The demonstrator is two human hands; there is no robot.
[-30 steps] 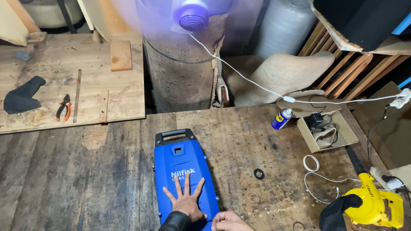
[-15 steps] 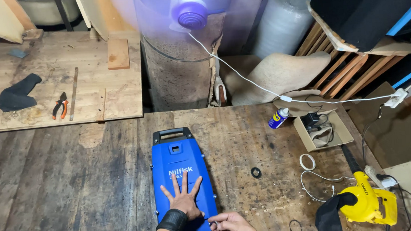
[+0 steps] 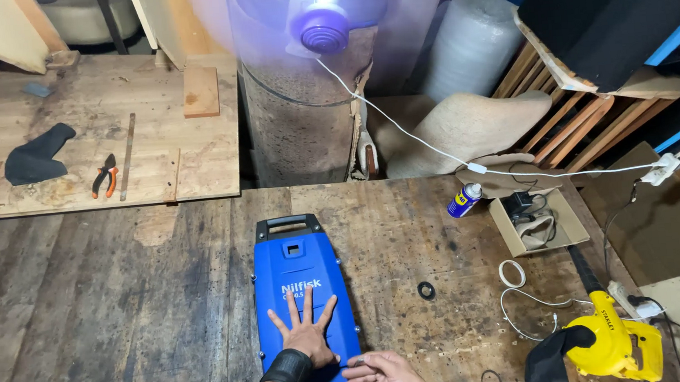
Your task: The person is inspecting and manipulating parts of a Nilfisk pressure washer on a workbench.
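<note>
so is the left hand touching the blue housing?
Touching. The head view shows the left hand lying flat, fingers spread, on the blue housing.

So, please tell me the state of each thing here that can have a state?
Blue machine casing: lying flat on the workbench.
Left hand: open, fingers spread, pressed on the casing.
Right hand: at the casing's lower edge; grip unclear.
Fan: spinning, blurred.
Pliers: lying closed.
Spray can: lying on its side.

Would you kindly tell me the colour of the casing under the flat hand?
Bright blue casing, black handle on top; head view.
</note>
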